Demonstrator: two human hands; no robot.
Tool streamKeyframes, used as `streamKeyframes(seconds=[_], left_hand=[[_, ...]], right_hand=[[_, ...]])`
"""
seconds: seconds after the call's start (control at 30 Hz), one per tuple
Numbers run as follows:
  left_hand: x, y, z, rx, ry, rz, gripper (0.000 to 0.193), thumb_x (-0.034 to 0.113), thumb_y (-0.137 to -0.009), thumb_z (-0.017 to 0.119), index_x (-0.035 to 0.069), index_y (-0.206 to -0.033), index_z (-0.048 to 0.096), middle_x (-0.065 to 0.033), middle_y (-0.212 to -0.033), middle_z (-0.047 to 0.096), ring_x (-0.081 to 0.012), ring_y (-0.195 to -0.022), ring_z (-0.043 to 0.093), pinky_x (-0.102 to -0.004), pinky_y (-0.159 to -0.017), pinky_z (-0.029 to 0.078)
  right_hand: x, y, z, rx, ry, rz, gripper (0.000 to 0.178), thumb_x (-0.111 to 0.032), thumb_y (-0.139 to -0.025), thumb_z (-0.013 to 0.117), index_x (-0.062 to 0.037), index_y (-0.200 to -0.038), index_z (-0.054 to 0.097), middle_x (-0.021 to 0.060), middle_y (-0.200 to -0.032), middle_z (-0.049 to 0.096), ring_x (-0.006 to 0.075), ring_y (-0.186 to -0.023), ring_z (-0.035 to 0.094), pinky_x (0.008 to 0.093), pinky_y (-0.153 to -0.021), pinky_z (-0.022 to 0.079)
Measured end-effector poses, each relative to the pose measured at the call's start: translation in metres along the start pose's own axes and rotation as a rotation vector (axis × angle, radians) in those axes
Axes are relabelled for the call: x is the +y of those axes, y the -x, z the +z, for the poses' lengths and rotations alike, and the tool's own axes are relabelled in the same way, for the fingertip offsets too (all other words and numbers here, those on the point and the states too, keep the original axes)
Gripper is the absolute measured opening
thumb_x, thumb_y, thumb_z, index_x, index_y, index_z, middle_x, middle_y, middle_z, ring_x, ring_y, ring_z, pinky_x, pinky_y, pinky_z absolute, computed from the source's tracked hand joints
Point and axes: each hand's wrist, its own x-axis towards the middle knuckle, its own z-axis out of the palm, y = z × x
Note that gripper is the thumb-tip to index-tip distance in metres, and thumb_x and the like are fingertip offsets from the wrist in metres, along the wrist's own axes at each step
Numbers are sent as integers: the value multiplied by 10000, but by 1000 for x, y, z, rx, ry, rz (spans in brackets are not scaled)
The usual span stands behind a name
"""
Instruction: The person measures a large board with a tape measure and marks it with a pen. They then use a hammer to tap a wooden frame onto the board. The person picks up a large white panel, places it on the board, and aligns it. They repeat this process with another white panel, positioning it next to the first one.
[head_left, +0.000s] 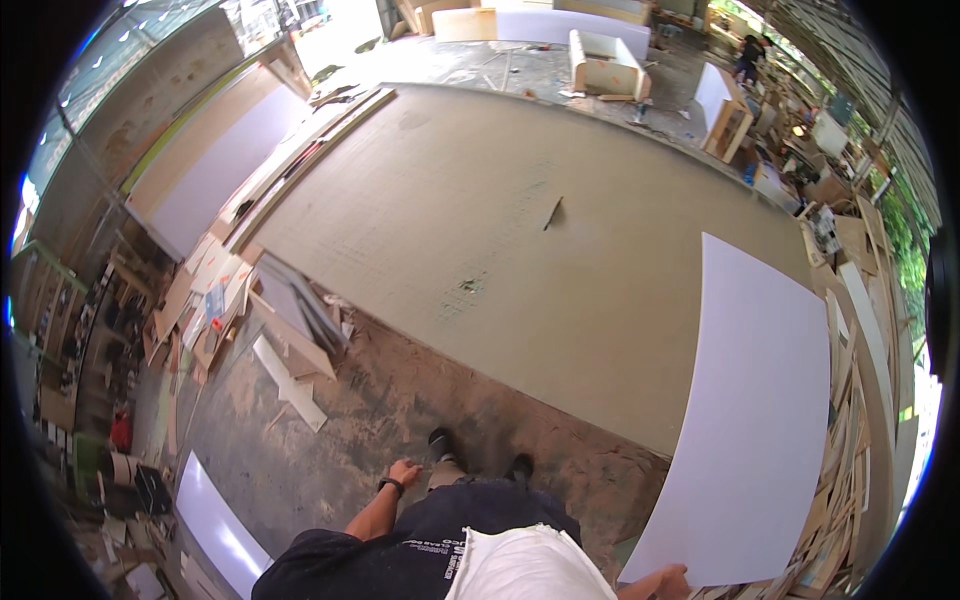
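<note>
A long white panel (745, 400) lies along the right end of a large grey-brown worktable (600, 330), its near end reaching past the table's front edge toward me. My right hand (670, 581) grips that near end, fingers closed at its lower edge. Over the floor hangs my left hand (403, 473), a dark band at the wrist, its fingers loosely apart and nothing visible in them. A thin dark stick-like tool (553, 213) rests on the table, and a small patch of greenish debris (468, 286) lies left of it.
Long wooden strips (310, 165) line the table's left end. Grey boards (300, 305) and a pale offcut (290, 385) are on the left floor. Another white sheet (218, 525) lies lower left. Scrap wood (835, 470) crowds the right side. A person (750, 58) is far back right.
</note>
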Motion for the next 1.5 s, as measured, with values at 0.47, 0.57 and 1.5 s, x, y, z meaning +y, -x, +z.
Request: streamKeyframes(seconds=[0.47,0.57,1.5], left_hand=[[-75,37,-69,239,322,-166,165,120,-881,637,3,-986,686,-98,-819,701,-177,-691,666,-325,-611,540],[-119,39,-89,263,465,-242,157,120,-889,622,16,-983,691,-99,-813,698,-175,-685,667,-324,-614,542],[-206,-52,-376,433,1213,-303,260,143,-941,546,-8,-1148,591,-202,-990,690,-293,-804,708,-367,-613,580]], right_hand=[[-236,316,-127,-749,-1193,-1223,451,25,-794,575,19,-1233,474,169,-1196,469,303,-1026,529,422,-882,453],[-208,413,-171,-923,-1054,-1494,398,12,-801,554,25,-1196,499,152,-1177,488,268,-967,553,405,-860,465],[-115,938,-372,-1344,-995,-2041,216,-53,-834,598,26,-1031,635,141,-922,664,240,-822,650,362,-752,534]])
